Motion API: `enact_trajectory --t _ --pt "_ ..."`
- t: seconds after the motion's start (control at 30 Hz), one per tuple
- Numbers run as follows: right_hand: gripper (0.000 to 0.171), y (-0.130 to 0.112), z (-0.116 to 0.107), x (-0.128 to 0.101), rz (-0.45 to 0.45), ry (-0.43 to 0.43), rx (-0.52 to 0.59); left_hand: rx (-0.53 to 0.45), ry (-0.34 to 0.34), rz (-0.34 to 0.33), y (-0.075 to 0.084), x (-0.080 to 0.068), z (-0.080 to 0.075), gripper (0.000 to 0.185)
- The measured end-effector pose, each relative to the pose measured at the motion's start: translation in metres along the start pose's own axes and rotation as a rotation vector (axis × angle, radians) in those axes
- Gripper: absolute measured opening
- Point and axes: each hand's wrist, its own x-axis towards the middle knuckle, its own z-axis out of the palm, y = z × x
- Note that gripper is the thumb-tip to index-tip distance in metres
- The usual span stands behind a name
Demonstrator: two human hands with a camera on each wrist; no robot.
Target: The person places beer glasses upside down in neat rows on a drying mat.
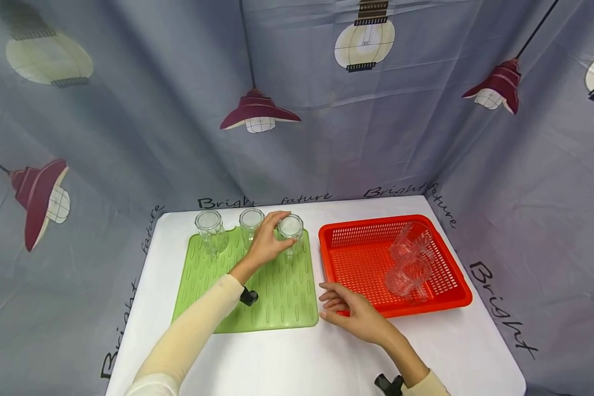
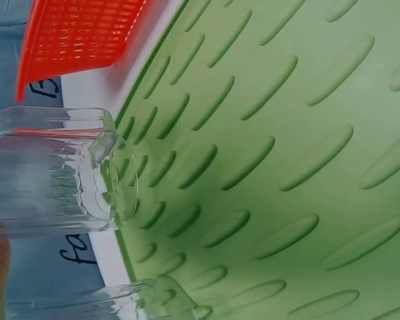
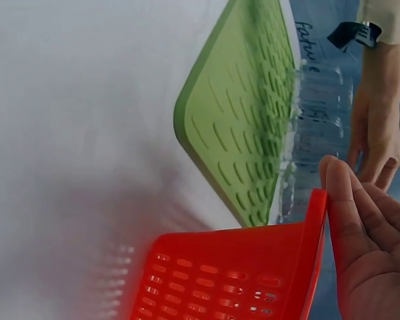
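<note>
Three clear glasses stand in a row along the far edge of a green ridged mat (image 1: 282, 297). My left hand (image 1: 269, 242) grips the rightmost glass (image 1: 291, 228), fingers curled round its side; the other two glasses (image 1: 209, 228) (image 1: 251, 223) stand to its left. The left wrist view shows that glass (image 2: 47, 173) standing on the mat (image 2: 287, 167), with a fingertip at the frame's left edge. My right hand (image 1: 348, 308) lies open on the white table, fingers straight against the front left corner of a red basket (image 1: 356, 258). In the right wrist view those fingers (image 3: 360, 227) lie beside the basket rim (image 3: 227, 273).
Several more clear glasses (image 1: 410, 264) lie jumbled in the right half of the basket. The white table (image 1: 297, 357) has bare room in front of the mat and basket. A printed grey cloth backdrop (image 1: 128, 110) closes in the back and both sides.
</note>
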Motion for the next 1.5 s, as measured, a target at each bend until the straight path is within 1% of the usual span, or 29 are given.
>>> enact_trajectory --t 0.17,0.3,0.5,0.67,0.77,1.0,1.07,1.2,1.3,1.43,1.5 --pt "0.062 0.001 0.003 -0.001 0.01 0.013 0.001 -0.013 -0.021 -0.02 -0.009 -0.001 0.006 0.08" --pt "0.061 0.003 0.004 -0.001 0.001 0.018 0.006 -0.001 -0.016 -0.024 -0.01 0.001 0.009 0.079" --pt "0.059 0.004 0.005 -0.001 -0.012 0.01 0.016 0.015 -0.01 -0.052 -0.012 0.004 0.009 0.078" --pt "0.059 0.003 0.005 0.0 -0.016 0.015 0.016 0.039 -0.006 -0.037 -0.014 0.008 0.009 0.076" --pt "0.059 0.002 0.005 0.0 -0.012 0.014 0.016 0.065 -0.022 -0.021 -0.016 0.01 0.009 0.077" --pt "0.06 0.002 0.003 0.0 -0.007 0.012 0.032 0.128 -0.069 -0.061 -0.011 0.016 0.01 0.082" --pt "0.06 0.003 0.004 0.0 -0.003 0.012 0.033 0.137 -0.079 -0.063 -0.01 0.018 0.01 0.083" --pt "0.061 0.004 0.004 -0.001 0.005 0.011 0.036 0.126 -0.092 -0.08 -0.009 0.019 0.011 0.084" --pt "0.061 0.005 0.003 -0.001 0.008 0.012 0.03 0.091 -0.103 -0.096 -0.009 0.018 0.012 0.086" --pt "0.061 0.005 0.003 0.0 0.007 0.012 0.023 0.049 -0.098 -0.109 -0.013 0.011 0.009 0.088" --pt "0.061 0.005 0.003 0.0 0.004 0.017 0.029 0.035 -0.082 -0.095 -0.013 0.007 0.008 0.09"
